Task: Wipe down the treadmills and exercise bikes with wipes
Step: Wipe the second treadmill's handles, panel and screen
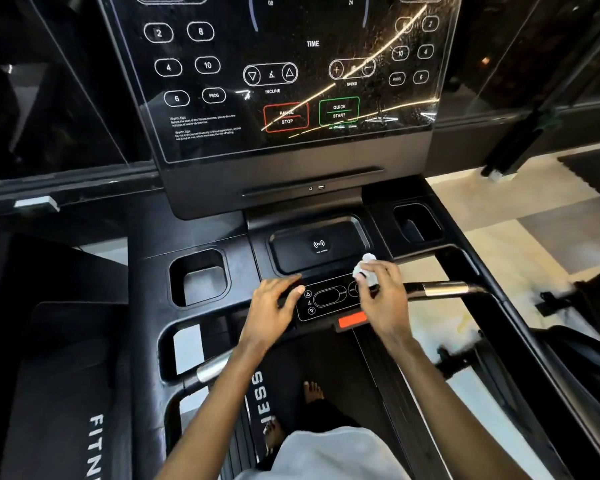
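Note:
I stand on a black treadmill, facing its glossy console screen (291, 74), which shows wet streaks on its right side. Below it lies a phone tray (319, 244) and a small lower control panel (329, 299) with a red safety tab (352, 320). My right hand (381, 296) pinches a crumpled white wipe (366, 268) against the right part of that panel. My left hand (274, 306) rests flat, fingers straight, on the ledge just left of the panel.
Cup holders sit at the left (200, 277) and right (418, 221) of the tray. Silver-tipped handlebars stick out at the left (212, 368) and right (444, 289). Another treadmill deck (66, 393) lies to the left. Tiled floor (499, 209) is on the right.

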The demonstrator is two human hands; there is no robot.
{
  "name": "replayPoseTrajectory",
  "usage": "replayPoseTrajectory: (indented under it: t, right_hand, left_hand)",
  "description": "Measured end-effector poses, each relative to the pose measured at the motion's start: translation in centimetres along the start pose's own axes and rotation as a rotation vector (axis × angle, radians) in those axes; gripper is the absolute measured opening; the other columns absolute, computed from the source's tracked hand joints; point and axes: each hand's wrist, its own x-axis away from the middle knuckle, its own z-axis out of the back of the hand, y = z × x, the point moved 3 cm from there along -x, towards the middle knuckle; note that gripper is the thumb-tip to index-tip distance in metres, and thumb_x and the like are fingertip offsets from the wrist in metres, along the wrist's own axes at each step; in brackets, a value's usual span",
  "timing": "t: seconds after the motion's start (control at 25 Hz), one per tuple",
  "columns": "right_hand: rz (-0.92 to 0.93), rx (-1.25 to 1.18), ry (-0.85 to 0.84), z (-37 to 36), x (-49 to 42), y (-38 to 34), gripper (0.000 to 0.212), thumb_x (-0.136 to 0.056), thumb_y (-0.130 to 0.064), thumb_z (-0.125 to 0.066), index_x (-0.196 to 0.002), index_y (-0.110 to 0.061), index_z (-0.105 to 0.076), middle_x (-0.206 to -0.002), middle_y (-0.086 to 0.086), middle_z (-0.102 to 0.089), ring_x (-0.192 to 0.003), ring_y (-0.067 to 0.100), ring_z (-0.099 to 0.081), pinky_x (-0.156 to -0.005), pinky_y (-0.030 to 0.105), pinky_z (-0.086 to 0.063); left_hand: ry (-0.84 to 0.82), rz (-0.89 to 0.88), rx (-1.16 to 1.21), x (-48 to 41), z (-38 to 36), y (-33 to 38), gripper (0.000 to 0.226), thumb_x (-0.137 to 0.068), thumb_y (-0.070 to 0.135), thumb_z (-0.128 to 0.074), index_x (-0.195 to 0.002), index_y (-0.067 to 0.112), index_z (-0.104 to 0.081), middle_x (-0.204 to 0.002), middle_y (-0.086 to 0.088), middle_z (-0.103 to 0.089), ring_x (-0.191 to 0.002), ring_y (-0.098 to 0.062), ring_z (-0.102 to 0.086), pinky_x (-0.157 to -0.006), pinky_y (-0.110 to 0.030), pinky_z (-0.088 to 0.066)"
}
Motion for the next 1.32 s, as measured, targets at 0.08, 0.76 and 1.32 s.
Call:
replayPoseTrajectory:
  t: [0.08,0.76,1.32]
  right_hand:
    - [0.008,-0.01,-0.062,-1.7,1.2,-0.9,0.022,-0.095,-0.017,-0.067,-0.117,-0.012,-0.069,-0.12,0.0,-0.057,-0.114,0.01,-0.054,-0.105,0.018,-0.04]
    - [0.127,-0.031,-0.171,-1.2,4.2,2.0,0.015,-0.094,-0.014,-0.066,-0.109,-0.012,-0.069,-0.112,-0.001,-0.056,-0.104,0.015,-0.053,-0.095,0.024,-0.046]
    - [0.011,-0.067,-0.16,3.9,3.9,8.2,0.017,-0.095,-0.009,-0.06,-0.109,-0.016,-0.066,-0.119,0.0,-0.052,-0.11,0.015,-0.05,-0.091,0.019,-0.04]
  left_hand:
    - [0.011,-0.013,-0.032,0.0,0.2,0.4,0.044,-0.096,0.054,-0.057,-0.123,0.022,-0.072,-0.112,0.012,-0.07,-0.109,-0.007,-0.058,-0.098,-0.039,-0.051]
    - [0.094,0.228,-0.006,3.7,-1.8,2.4,0.055,-0.103,0.046,-0.049,-0.154,0.026,-0.04,-0.139,0.007,-0.059,-0.129,-0.003,-0.051,-0.113,-0.03,-0.04]
    - [0.052,0.294,-0.428,7.3,-4.5,0.3,0.052,-0.103,0.04,-0.047,-0.147,0.013,-0.042,-0.133,-0.008,-0.06,-0.131,-0.029,-0.049,-0.117,-0.053,-0.026]
